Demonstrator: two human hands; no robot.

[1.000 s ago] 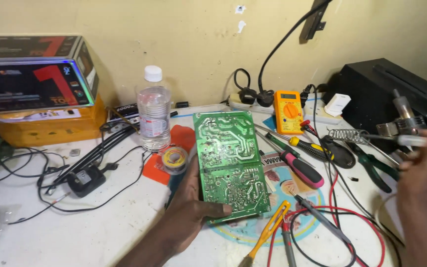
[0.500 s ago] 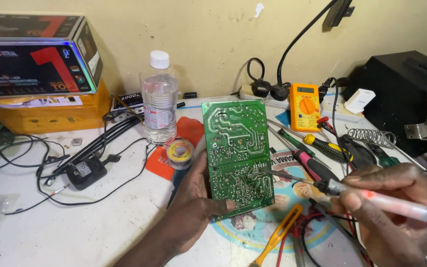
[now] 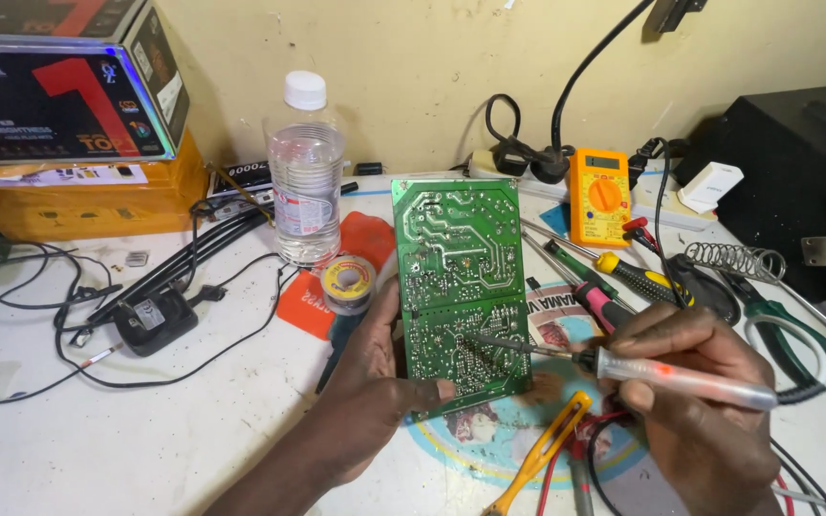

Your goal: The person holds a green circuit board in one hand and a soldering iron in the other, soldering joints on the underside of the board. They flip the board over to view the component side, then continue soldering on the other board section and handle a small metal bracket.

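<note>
My left hand (image 3: 367, 401) grips the lower left edge of a green circuit board (image 3: 459, 268), thumb on its solder side, holding it tilted up off the bench. A soldering iron (image 3: 662, 371) with a clear handle and a red light sits in my right hand (image 3: 695, 401). Its metal tip touches the lower middle of the board. A small spool of solder wire (image 3: 347, 281) lies just left of the board.
A clear water bottle (image 3: 305, 172) stands behind the spool. An orange multimeter (image 3: 598, 196), screwdrivers (image 3: 614, 277), green-handled pliers (image 3: 786, 325), a coiled iron stand (image 3: 733, 260) and a black box (image 3: 795, 162) crowd the right. Cables and a black adapter (image 3: 150, 320) lie left, beneath stacked cartons (image 3: 59, 96).
My right hand came in from the far right holding the soldering iron and brought its tip onto the board. The left hand kept holding the board, which now sits closer in view.
</note>
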